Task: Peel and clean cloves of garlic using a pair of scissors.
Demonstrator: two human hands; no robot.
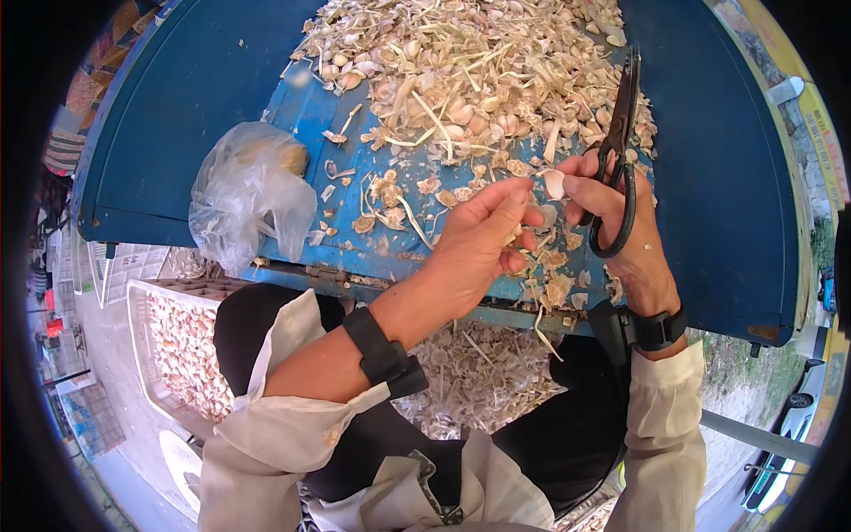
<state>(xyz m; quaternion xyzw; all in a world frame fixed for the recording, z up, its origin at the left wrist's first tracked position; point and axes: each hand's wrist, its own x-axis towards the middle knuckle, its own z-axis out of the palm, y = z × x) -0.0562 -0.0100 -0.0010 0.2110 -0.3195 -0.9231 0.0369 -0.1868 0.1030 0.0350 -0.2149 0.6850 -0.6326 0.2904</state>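
In my right hand (621, 213), thumb and fingers pinch a pale garlic clove (554, 184). Black-handled scissors (619, 126) hang on the same hand, their blades pointing away from me. My left hand (482, 233) is just to the left of the clove, thumb against the forefinger. Its other fingers curl around a pale garlic piece (513, 234), mostly hidden. Beneath both hands, dry garlic skins and root ends (558, 289) litter the blue metal surface (346, 193). Beyond them rises a large heap of garlic cloves, skins and stalks (465, 73).
A clear plastic bag (256, 193) with something yellowish inside sits at the left. Below left, a white crate (136, 332) holds many garlic cloves (189, 352). Skins are piled (479, 379) between my knees. Blue side panels (725, 179) flank the work surface.
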